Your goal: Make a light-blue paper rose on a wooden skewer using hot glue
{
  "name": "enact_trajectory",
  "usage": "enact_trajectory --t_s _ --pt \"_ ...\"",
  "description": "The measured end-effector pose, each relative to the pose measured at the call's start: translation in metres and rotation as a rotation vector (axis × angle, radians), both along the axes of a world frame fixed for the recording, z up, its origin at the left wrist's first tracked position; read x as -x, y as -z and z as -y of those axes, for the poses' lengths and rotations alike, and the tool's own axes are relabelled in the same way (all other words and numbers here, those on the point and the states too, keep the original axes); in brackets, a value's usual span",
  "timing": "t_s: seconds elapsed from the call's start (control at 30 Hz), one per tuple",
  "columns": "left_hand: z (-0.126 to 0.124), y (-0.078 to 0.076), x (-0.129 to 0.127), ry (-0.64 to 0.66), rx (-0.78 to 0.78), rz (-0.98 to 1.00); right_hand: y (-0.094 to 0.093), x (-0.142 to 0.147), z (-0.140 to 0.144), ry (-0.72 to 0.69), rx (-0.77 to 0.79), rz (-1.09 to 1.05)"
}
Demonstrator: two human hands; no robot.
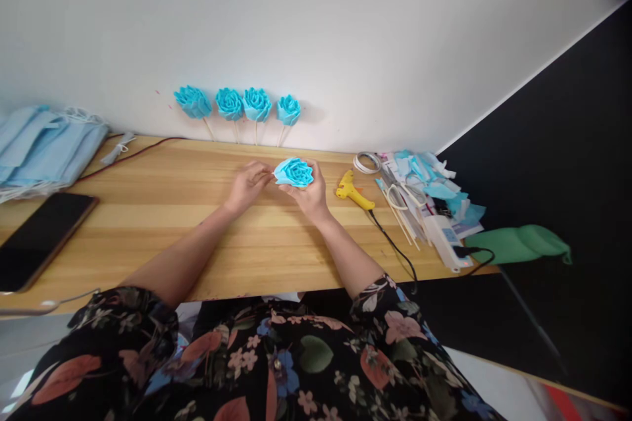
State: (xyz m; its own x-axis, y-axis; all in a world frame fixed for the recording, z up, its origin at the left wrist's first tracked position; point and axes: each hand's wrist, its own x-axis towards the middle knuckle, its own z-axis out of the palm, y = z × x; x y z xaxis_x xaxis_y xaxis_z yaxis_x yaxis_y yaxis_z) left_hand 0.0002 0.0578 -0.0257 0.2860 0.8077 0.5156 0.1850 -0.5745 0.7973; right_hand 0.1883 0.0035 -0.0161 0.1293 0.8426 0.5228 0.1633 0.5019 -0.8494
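Note:
A blue handmade flower (295, 172) with layered, jagged petals lies on its side just above the table, its bloom facing right. Cupped around the bloom from the right is my right hand (313, 197), thumb below and fingers behind. My left hand (248, 185) is closed in a pinch at the flower's base, where the stem would be; the stem itself is mostly hidden by the fingers. Several finished-looking blue flowers (257, 105) on thin sticks lean against the wall behind. A yellow glue gun (354, 191) rests to the right of my hands, its black cord trailing toward the front edge.
Face masks (47, 148) are piled at left above a phone (44, 240). On the right sit a tape roll (367, 163), scissors (396, 197), blue scraps (429, 174), a power strip (448, 243) and a green pouch (518, 245). A wall (316, 26) bounds the back.

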Motion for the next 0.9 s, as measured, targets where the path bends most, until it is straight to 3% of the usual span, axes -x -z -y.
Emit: enact_trajectory --t_s 0.23,0.43,0.9 --pt "-0.004 0.001 0.0 -0.036 0.021 0.058 -0.008 -0.001 0.002 -0.115 0.003 0.141" --pt "-0.004 0.002 -0.001 -0.012 0.028 0.059 -0.016 -0.001 0.008 -0.088 -0.04 0.174" --pt "0.001 0.0 -0.004 0.098 0.045 0.088 -0.014 0.001 0.009 0.076 -0.261 0.259"
